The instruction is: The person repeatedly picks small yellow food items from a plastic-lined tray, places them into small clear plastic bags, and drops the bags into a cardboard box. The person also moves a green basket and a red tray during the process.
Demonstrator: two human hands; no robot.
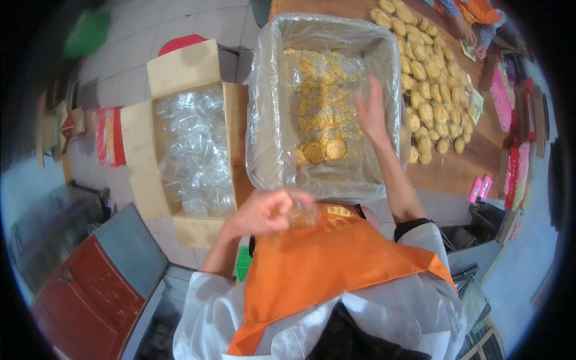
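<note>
My left hand (pixel 270 210) is in front of the orange apron, its fingers curled around a blurred, see-through plastic container (pixel 305 216). My right hand (pixel 372 112) reaches over the right side of a large box lined with a clear plastic bag (pixel 271 103), fingers spread and nothing in them. At the near end of that box lie a few round golden biscuits (pixel 325 150). Loose crumbs (pixel 317 101) cover much of its bottom. Left of it, an open cardboard carton (pixel 138 157) holds many clear plastic containers (pixel 195 153).
Many packed round biscuits (pixel 432 85) are heaped on the wooden table (pixel 472 164) at right. Beyond them another person's hands (pixel 472 42) hold a small paper item. Pink packets (pixel 480 188) lie near the table edge. A red stool (pixel 182 42) stands behind the carton.
</note>
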